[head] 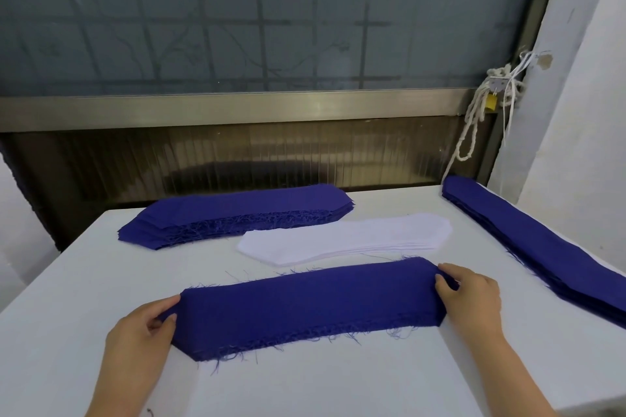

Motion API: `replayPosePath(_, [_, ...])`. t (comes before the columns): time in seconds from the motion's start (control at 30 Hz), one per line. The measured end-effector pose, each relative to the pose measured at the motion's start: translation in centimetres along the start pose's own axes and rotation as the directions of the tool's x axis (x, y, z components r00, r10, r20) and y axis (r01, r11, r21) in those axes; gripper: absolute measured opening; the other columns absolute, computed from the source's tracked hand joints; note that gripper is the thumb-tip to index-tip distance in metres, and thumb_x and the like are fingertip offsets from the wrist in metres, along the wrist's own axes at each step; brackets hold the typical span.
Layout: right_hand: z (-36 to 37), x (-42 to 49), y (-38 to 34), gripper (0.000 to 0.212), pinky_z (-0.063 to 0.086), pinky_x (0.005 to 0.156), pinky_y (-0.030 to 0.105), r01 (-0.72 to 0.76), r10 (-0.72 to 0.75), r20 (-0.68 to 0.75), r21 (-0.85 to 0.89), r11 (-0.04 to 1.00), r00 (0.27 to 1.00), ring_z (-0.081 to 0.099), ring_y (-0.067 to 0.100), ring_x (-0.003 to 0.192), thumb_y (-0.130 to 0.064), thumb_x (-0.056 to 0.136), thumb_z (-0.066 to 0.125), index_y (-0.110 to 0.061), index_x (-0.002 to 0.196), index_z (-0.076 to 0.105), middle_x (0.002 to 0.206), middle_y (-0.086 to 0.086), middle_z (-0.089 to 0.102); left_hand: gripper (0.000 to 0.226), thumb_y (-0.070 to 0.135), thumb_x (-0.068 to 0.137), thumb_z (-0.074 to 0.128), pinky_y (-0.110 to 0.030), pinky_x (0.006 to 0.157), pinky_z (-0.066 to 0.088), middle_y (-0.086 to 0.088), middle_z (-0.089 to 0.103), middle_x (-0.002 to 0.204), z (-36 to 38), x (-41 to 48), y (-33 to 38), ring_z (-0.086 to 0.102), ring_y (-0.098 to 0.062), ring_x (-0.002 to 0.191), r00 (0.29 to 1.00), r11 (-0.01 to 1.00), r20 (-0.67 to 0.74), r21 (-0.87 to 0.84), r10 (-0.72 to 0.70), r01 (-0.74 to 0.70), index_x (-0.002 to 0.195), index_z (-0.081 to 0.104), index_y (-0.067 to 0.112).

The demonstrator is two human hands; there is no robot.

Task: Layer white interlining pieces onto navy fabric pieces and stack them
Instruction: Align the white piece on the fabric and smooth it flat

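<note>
Navy fabric piece (305, 305), frayed edges, on tabletop (84, 264): left hand (142, 332) and right hand (471, 298) pinch its ends; bare tabletop in front.

Garment workshop, cutting/prep station: a white work table (84, 281) is loaded with stacks of cut navy fabric pieces (237, 213) with frayed edges, plus a white interlining stack (349, 239). A barred window (237, 20) is seen at far side.
</note>
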State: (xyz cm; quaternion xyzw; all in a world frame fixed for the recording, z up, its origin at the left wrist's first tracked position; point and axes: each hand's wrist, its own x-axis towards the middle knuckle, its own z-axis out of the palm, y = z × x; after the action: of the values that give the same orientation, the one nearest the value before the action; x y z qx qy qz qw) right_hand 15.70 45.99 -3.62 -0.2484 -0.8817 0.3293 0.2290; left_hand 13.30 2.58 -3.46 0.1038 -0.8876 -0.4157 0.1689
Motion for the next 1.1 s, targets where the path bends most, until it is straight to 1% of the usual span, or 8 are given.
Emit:
replayPosePath(0.13, [-0.20,0.33,-0.08,0.019,0.045,0.087,0.038,0.007,0.002,-0.098,0.099,0.995,0.995,0.056,0.031,0.098,-0.010,0.090,0.058,-0.011,0.095,0.076,0.094,0.005,0.073,0.032,-0.003,0.090,0.060,-0.031,0.085,0.041,-0.009,0.068,0.103,-0.07,-0.14,0.24,0.059,-0.021,0.083,1.000,1.000,0.004,0.014,0.001,-0.001,0.116,0.071,0.011])
replayPosePath(0.27, [-0.02,0.80,0.06,0.018,0.042,0.091,0.041,-0.067,0.077,-0.090,0.108,0.992,0.993,0.046,0.035,0.108,-0.016,0.091,0.061,-0.014,0.104,0.074,0.101,0.007,0.069,0.031,-0.003,0.090,0.060,-0.032,0.086,0.041,-0.011,0.069,0.106,-0.13,-0.26,0.48,0.058,-0.022,0.084,1.000,1.000,-0.002,0.025,0.005,-0.005,0.116,0.071,0.010])
replayPosePath(0.57, [0.03,0.86,0.28,0.017,0.043,0.086,0.041,-0.077,0.090,-0.107,0.121,0.990,0.990,0.051,0.034,0.097,-0.010,0.089,0.059,-0.014,0.092,0.076,0.091,0.010,0.069,0.024,0.001,0.088,0.064,-0.032,0.086,0.040,-0.011,0.070,0.095,-0.31,-0.21,0.48,0.056,-0.019,0.081,0.998,0.999,-0.047,0.022,-0.041,0.042,0.107,0.075,0.011])
replayPosePath(0.67, [0.00,0.96,0.19,0.014,0.042,0.078,0.036,-0.065,0.079,-0.130,0.111,0.992,0.988,0.052,0.029,0.086,-0.014,0.088,0.063,-0.013,0.085,0.076,0.084,0.007,0.071,0.022,0.000,0.086,0.066,-0.031,0.085,0.039,-0.006,0.066,0.083,-0.36,-0.37,0.52,0.055,-0.016,0.077,0.997,0.999,-0.067,0.006,-0.043,0.043,0.102,0.077,0.011])
replayPosePath(0.77, [-0.06,0.87,-0.02,0.012,0.043,0.074,0.034,-0.086,0.092,-0.117,0.057,0.995,0.989,0.051,0.031,0.093,-0.027,0.088,0.065,-0.020,0.085,0.074,0.084,0.002,0.069,0.022,-0.002,0.085,0.066,-0.032,0.083,0.040,-0.004,0.065,0.077,-0.45,-0.45,0.58,0.056,-0.014,0.072,0.997,0.999,-0.072,0.005,-0.033,0.034,0.099,0.077,0.012])
replayPosePath(0.93, [-0.02,0.48,-0.15,0.010,0.043,0.073,0.034,-0.095,0.092,-0.108,-0.021,0.995,0.990,0.045,0.029,0.097,-0.029,0.089,0.061,-0.025,0.090,0.070,0.093,0.004,0.064,0.028,-0.005,0.087,0.062,-0.010,0.078,0.040,-0.007,0.070,0.086,-0.52,-0.43,0.26,0.062,-0.003,0.073,0.999,1.000,-0.052,0.002,0.017,-0.017,0.099,0.077,0.015])
replayPosePath(1.03, [0.08,0.35,-0.20,0.010,0.038,0.075,0.034,-0.054,0.048,-0.120,-0.044,0.998,0.992,0.039,0.023,0.091,-0.023,0.090,0.061,-0.025,0.097,0.069,0.098,0.005,0.059,0.031,-0.008,0.089,0.058,-0.031,0.085,0.043,-0.009,0.070,0.093,-0.47,-0.54,0.22,0.062,-0.019,0.079,0.999,1.000,-0.041,-0.013,0.017,-0.018,0.098,0.077,0.015])
replayPosePath(1.1, [0.23,0.28,-0.14,0.016,0.035,0.078,0.032,0.003,-0.009,-0.118,-0.049,0.999,0.993,0.034,0.020,0.090,-0.017,0.092,0.058,-0.027,0.099,0.069,0.100,0.002,0.053,0.033,-0.009,0.089,0.056,-0.033,0.085,0.042,-0.008,0.070,0.095,-0.39,-0.55,0.22,0.062,-0.021,0.080,0.999,1.000,-0.040,-0.016,0.026,-0.026,0.097,0.077,0.015])
